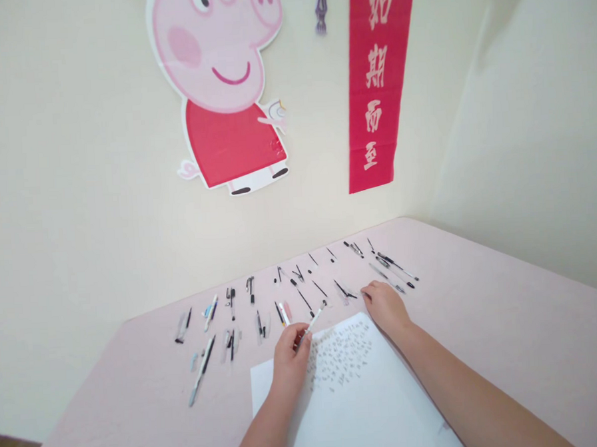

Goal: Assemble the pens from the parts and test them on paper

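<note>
Presently, the white pen (314, 320) is gripped in the left hand (291, 347), projecting from its fingers toward the upper right, above the paper's (359, 417) far edge. The right hand (385, 305) is near the far corner; its grip cannot be determined. Pen parts (305, 298) lie beyond on the surface (136, 379).

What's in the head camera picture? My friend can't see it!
A left hand holds a pale pen near paper with small dark marks; the right hand is near the paper's far corner. Pens and pen parts lie on a pink table, below a pig cutout and red banner.
</note>
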`<state>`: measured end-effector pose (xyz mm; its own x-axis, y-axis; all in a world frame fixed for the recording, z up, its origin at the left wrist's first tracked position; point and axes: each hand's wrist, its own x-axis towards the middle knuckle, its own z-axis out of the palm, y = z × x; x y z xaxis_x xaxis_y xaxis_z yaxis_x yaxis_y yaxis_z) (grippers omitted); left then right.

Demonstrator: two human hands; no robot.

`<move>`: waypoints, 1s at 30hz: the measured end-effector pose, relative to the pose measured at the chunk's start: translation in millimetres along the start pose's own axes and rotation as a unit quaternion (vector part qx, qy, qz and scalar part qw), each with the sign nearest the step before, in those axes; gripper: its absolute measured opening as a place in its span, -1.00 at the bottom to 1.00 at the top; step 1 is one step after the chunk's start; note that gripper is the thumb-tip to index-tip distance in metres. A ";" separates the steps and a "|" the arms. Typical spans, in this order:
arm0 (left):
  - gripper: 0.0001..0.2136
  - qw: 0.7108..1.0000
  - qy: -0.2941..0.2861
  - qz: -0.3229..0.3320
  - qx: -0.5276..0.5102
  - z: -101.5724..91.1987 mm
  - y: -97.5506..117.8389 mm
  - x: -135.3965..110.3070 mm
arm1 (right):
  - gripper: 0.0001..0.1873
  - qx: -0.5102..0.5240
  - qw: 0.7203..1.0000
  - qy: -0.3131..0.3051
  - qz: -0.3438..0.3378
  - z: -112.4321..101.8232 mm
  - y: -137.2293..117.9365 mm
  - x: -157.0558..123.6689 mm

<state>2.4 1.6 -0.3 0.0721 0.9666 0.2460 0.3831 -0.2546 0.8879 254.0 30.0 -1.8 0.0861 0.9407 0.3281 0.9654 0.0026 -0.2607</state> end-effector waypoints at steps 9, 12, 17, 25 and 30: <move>-0.84 0.999 0.022 0.039 0.029 -1.1 -12.6 0.4 | -0.76 0.262 0.960 0.096 0.003 8.8 -2.7 1.6; -0.85 0.998 0.013 0.048 0.035 -1.8 -13.5 0.1 | -0.81 0.394 0.913 0.104 -0.010 7.2 -11.1 2.2; -0.85 0.997 0.001 0.056 0.045 -2.8 -8.5 -0.7 | -0.74 0.583 0.811 -0.035 0.038 -1.6 -24.5 -2.8; -0.86 0.995 -0.014 0.068 0.067 -3.3 -2.0 -1.4 | -0.73 0.599 0.795 -0.091 0.021 -1.2 -32.0 -4.6; -0.86 0.994 -0.027 0.068 0.083 -2.5 -3.9 -1.4 | -0.69 0.603 0.790 -0.109 0.015 6.1 -31.9 -5.4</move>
<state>-1.5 1.2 -3.1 0.1810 0.9250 0.3340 0.5126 -0.3786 0.7707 221.2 26.9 -0.7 -0.0672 0.9820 0.1765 0.0154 0.1779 -0.9839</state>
